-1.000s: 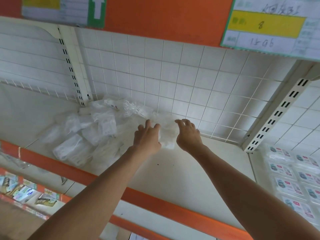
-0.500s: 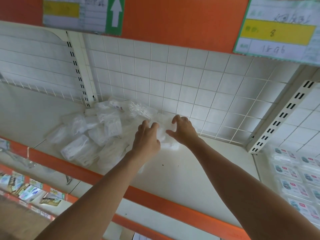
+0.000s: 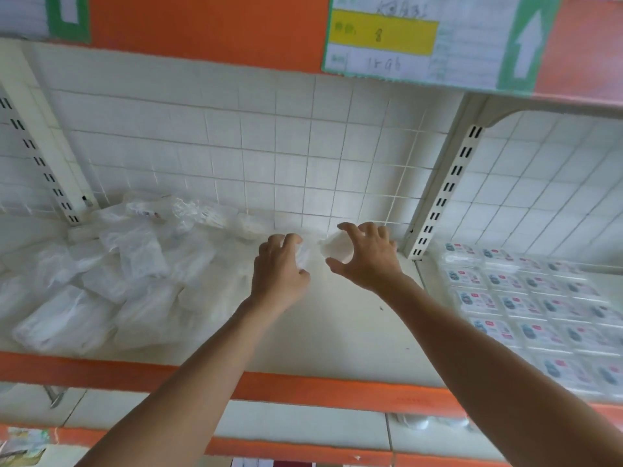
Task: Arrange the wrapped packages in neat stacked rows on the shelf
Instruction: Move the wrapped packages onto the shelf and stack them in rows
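A loose heap of clear-wrapped white packages (image 3: 111, 281) lies on the left half of the white shelf (image 3: 337, 338). My right hand (image 3: 367, 261) grips one white wrapped package (image 3: 335, 249) near the back grid wall, fingers curled over its top, thumb under it. My left hand (image 3: 279, 274) is just left of it, fingers curled on the edge of another clear-wrapped package (image 3: 303, 256). Both hands are at the rear middle of the shelf, close to the right upright.
A slotted white upright (image 3: 441, 193) bounds the bay on the right. Beyond it, flat labelled packs (image 3: 526, 298) lie in neat rows. An orange front rail (image 3: 303, 385) edges the shelf. A wire grid back panel (image 3: 269, 156) stands behind. Lower shelves show below.
The view has swung right and nearer. Both hands moved right along the shelf's back, away from the heap, the right hand carrying its white package toward the right upright.
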The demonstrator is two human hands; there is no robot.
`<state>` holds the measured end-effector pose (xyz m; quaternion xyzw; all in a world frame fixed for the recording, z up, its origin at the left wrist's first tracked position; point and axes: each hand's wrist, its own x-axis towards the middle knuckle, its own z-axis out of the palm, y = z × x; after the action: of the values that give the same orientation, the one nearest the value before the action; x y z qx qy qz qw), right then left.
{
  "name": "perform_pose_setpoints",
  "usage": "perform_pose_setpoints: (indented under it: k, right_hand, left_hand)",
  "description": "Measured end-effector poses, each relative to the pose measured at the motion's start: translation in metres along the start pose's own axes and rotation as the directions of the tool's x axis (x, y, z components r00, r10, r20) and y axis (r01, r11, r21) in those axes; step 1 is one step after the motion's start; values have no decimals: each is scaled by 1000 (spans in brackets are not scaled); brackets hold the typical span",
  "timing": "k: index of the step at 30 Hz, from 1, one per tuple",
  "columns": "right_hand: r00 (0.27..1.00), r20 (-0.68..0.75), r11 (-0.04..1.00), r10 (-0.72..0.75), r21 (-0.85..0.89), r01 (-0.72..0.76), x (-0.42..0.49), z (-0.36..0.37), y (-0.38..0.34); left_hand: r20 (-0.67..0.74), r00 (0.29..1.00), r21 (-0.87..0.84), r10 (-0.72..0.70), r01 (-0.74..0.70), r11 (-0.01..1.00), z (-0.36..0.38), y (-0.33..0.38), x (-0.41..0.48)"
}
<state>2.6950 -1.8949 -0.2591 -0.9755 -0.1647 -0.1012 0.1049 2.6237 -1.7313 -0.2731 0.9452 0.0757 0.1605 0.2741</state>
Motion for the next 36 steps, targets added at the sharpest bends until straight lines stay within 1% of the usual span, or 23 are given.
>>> perform_pose_setpoints:
  k: [3,5,10,18,23,27,31,33,36]
  right_hand:
    - [996,23,994,90,-60,-89,-19,-13,44]
    - [990,28,988,140,-64,-138,-30,-21,71]
    - [975,16,971,221,-93,-219,-57,-44,139]
    - [938,61,930,341,-165,-327,-108,-71,262]
    - [920,69,911,386,-185,-368,-127,-76,313]
    - [925,111,922,363,-187,-339,-135,-75,336]
    - [933,166,943,318,-156,-294,-139,-73,343]
    - [962,128,968,239,-104,-227,-140,-73,344]
    - [999,16,999,39,27,-39,-139,-74,342]
  left_hand:
    - [41,997,-38,72,-70,997,22,37,-1]
    - [53,990,-52,129,-127,991,37,62,-2]
    - [84,966,-99,243,-235,967,75,120,-3]
    - [128,920,-84,369,-361,929,134,219,-21]
    - [147,913,-65,381,-375,925,158,261,-34]
    - [161,906,-98,391,-380,920,174,281,-38]
    - [195,900,-146,390,-367,919,184,291,-40]
    - [202,896,-166,395,-367,915,186,294,-42]
    - [199,899,-202,390,-351,914,186,297,-44]
